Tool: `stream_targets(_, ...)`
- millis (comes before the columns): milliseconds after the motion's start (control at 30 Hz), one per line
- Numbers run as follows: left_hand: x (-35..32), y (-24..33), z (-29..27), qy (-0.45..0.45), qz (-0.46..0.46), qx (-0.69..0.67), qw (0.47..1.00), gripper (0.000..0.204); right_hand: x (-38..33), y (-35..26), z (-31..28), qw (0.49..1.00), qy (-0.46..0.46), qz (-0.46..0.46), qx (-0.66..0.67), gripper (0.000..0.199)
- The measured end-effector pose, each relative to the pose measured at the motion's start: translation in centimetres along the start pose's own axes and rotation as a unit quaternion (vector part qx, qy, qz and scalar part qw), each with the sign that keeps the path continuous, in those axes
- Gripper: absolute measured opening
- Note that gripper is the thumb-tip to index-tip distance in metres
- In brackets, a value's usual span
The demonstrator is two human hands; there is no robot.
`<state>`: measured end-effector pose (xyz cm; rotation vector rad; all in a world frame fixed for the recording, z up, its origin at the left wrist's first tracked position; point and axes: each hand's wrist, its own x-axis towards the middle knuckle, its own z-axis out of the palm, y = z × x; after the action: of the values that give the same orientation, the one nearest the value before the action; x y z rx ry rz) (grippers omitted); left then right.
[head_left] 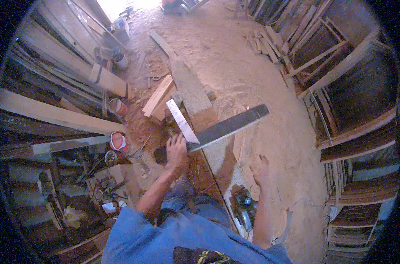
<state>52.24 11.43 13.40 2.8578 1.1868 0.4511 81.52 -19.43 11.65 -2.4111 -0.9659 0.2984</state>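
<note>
My left hand (177, 150) is at the near left end of a dark, narrow wooden board (233, 126), its fingers bent against that end; the thumb is hard to make out. The board lies slantwise across a long workbench plank (193, 94) and reaches out past its right side. A pale, flat strip with a slanted end (182, 121), like the blade of a square, meets the board beside my fingers and points away to the left. Off to the right, my right hand (260, 169) is held away from the board with fingers apart and nothing in it.
A power tool (244, 203) rests on the bench near my body. Light timber offcuts (158, 97) lie left of the bench, near a red-and-white bucket (118, 141). Sawdust covers the floor (226, 57). Timber racks (354, 114) line the right; long planks (54, 110) lean on the left.
</note>
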Motion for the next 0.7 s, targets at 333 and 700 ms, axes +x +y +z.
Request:
stream_targets(333, 3.0, -1.8, -5.5, 0.178, -0.203, -0.159, 0.95, 0.039, 1.8, -4.3, -4.6, 0.954, -0.133, 0.091, -0.252, 0.11)
stream_targets(700, -6.2, -1.5, -2.4, 0.2, -0.217, -0.149, 0.944, 0.05, -4.2, -12.2, -5.0, 0.968, -0.206, 0.092, -0.106, 0.104)
